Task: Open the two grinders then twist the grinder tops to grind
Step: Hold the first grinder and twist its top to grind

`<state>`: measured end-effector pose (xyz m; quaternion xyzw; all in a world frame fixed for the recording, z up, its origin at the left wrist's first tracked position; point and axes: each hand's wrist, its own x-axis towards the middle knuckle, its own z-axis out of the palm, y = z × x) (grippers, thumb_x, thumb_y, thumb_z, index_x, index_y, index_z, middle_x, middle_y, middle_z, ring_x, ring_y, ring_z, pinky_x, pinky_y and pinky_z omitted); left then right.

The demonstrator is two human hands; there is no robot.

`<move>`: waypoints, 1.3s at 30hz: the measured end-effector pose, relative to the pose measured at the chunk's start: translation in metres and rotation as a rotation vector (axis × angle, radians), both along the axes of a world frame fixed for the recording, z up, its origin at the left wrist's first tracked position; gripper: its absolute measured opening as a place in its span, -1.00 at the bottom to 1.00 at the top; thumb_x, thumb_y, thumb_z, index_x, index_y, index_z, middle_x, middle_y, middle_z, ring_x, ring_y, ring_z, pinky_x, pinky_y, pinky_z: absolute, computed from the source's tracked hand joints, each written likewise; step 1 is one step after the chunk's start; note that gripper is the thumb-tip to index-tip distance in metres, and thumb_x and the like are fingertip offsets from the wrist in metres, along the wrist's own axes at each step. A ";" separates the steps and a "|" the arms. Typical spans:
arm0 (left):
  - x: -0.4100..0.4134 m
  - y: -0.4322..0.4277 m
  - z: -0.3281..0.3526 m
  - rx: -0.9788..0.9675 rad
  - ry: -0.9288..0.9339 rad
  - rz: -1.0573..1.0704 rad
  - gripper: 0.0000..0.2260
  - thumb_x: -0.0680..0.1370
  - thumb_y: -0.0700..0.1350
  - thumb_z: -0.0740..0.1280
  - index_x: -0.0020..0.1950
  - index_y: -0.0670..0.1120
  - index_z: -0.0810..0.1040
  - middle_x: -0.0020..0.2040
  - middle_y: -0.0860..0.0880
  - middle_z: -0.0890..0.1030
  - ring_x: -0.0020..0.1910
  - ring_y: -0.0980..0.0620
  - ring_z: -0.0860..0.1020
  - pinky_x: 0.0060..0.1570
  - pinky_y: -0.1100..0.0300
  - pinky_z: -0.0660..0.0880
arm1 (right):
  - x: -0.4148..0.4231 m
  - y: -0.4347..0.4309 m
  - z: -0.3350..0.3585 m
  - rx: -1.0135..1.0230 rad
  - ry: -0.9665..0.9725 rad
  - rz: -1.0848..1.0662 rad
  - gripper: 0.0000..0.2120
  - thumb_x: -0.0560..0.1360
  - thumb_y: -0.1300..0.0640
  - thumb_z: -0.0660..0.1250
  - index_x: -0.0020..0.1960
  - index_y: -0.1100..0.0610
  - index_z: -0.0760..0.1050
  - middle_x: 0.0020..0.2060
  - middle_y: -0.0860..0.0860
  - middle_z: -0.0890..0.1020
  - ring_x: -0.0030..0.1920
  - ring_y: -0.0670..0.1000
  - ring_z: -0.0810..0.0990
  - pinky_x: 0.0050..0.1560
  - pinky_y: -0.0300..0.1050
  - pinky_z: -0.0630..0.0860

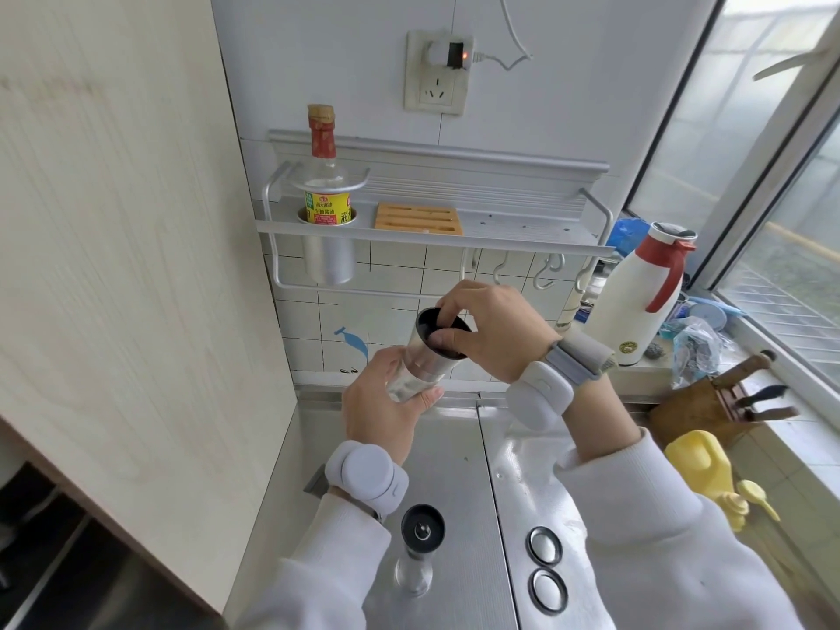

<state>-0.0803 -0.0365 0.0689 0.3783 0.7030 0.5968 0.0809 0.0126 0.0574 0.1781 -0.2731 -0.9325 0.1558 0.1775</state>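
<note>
I hold one grinder (420,361) tilted in the air above the steel counter. It has a clear lower body, a steel collar and a black top. My left hand (386,397) wraps around the clear body from below. My right hand (491,331) grips the black top (438,329), with fingers over its rim. A second grinder (419,550) stands upright on the counter near my left wrist, its black top with a small metal knob facing up.
A wall rack (427,234) holds a soy sauce bottle (323,175) and a wooden trivet (418,218). A white and red thermos (641,293), a wooden knife block (718,402) and a yellow jug (709,470) stand at the right. A wooden panel (127,266) borders the left.
</note>
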 end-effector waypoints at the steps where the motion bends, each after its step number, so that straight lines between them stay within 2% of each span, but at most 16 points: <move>1: -0.001 0.001 0.000 -0.001 0.000 0.001 -0.62 0.27 -0.13 0.55 0.04 -0.03 0.55 -0.10 0.07 0.64 -0.12 0.06 0.56 -0.18 0.50 0.34 | 0.000 0.000 0.000 0.003 0.007 -0.012 -0.82 0.41 -0.01 0.36 -0.12 0.11 0.57 0.00 -0.01 0.60 0.00 0.07 0.53 0.05 0.00 0.47; 4: -0.001 0.002 0.002 -0.006 0.007 0.004 -0.62 0.28 -0.12 0.55 0.05 -0.02 0.55 -0.08 0.06 0.65 -0.10 0.06 0.57 -0.16 0.45 0.34 | 0.000 -0.001 0.001 0.054 -0.006 -0.106 -0.70 0.40 -0.17 0.31 -0.17 0.08 0.55 -0.07 -0.04 0.59 -0.04 0.02 0.52 -0.02 -0.01 0.49; 6: -0.002 0.002 0.004 -0.012 0.015 0.014 -0.62 0.28 -0.12 0.55 0.04 -0.01 0.55 -0.09 0.08 0.64 -0.11 0.08 0.57 -0.17 0.51 0.32 | -0.001 -0.001 0.001 0.082 -0.015 -0.137 -0.66 0.40 -0.20 0.30 -0.19 0.09 0.55 -0.08 -0.03 0.60 -0.03 0.02 0.51 -0.03 -0.02 0.50; 9: -0.001 0.002 0.005 -0.025 0.026 0.019 -0.62 0.28 -0.10 0.55 0.05 0.00 0.55 -0.09 0.11 0.64 -0.11 0.11 0.56 -0.22 0.59 0.31 | -0.002 -0.002 0.002 0.056 0.004 -0.099 -0.70 0.42 -0.12 0.32 -0.19 0.13 0.55 -0.05 0.00 0.62 -0.03 0.05 0.53 0.00 0.00 0.49; 13: -0.002 0.002 0.005 -0.032 0.044 0.020 -0.62 0.28 -0.09 0.55 0.04 -0.01 0.55 -0.09 0.09 0.65 -0.11 0.09 0.57 -0.21 0.55 0.33 | -0.001 -0.002 0.006 0.030 -0.013 -0.004 -0.81 0.44 0.00 0.34 -0.15 0.13 0.56 0.02 0.02 0.59 0.01 0.07 0.53 0.07 -0.01 0.46; 18: -0.004 0.000 0.007 0.000 0.005 0.009 -0.60 0.27 -0.11 0.56 0.07 -0.04 0.56 -0.08 0.05 0.66 -0.09 0.06 0.58 -0.14 0.45 0.36 | -0.001 -0.003 0.006 0.084 -0.021 -0.074 -0.72 0.44 -0.11 0.30 -0.19 0.11 0.54 -0.01 -0.02 0.57 -0.03 0.04 0.52 -0.01 -0.02 0.48; 21: -0.004 -0.002 0.008 -0.011 0.016 0.014 -0.60 0.27 -0.11 0.56 0.06 -0.04 0.56 -0.07 0.04 0.65 -0.08 0.06 0.57 -0.13 0.44 0.36 | 0.000 -0.004 0.007 0.064 -0.018 -0.040 -0.76 0.44 -0.05 0.32 -0.19 0.13 0.54 0.02 0.00 0.57 0.02 0.05 0.52 0.06 0.01 0.47; 25: -0.003 -0.003 0.007 -0.014 0.024 0.017 -0.60 0.27 -0.09 0.56 0.05 -0.04 0.56 -0.07 0.04 0.66 -0.07 0.04 0.59 -0.07 0.26 0.43 | 0.002 -0.003 0.007 0.040 -0.062 0.011 -0.84 0.44 0.01 0.32 -0.08 0.09 0.54 0.07 -0.02 0.55 0.09 0.04 0.48 0.13 0.02 0.43; 30: -0.001 -0.003 0.007 -0.002 0.023 0.024 -0.60 0.27 -0.07 0.55 0.06 -0.04 0.56 -0.05 0.02 0.66 -0.05 0.00 0.59 -0.02 0.15 0.48 | 0.004 -0.005 0.006 0.087 -0.011 -0.076 -0.74 0.42 -0.15 0.30 -0.15 0.05 0.53 -0.03 -0.06 0.56 -0.03 0.00 0.50 -0.02 -0.05 0.47; 36: 0.001 -0.005 0.010 -0.004 0.008 0.013 -0.61 0.27 -0.11 0.56 0.06 -0.04 0.56 -0.05 0.02 0.66 -0.05 0.03 0.58 -0.03 0.21 0.44 | 0.004 -0.004 0.009 0.046 -0.043 0.035 -0.87 0.43 0.07 0.34 -0.06 0.10 0.54 0.09 0.00 0.55 0.11 0.04 0.47 0.12 -0.11 0.37; 39: 0.001 -0.005 0.010 -0.013 0.001 0.019 -0.60 0.28 -0.10 0.55 0.07 -0.04 0.56 -0.05 0.03 0.66 -0.07 0.05 0.56 -0.07 0.27 0.39 | 0.005 -0.004 0.008 0.038 -0.022 -0.003 -0.84 0.42 -0.02 0.34 -0.06 0.04 0.55 0.04 -0.03 0.56 0.06 0.04 0.49 0.08 -0.04 0.43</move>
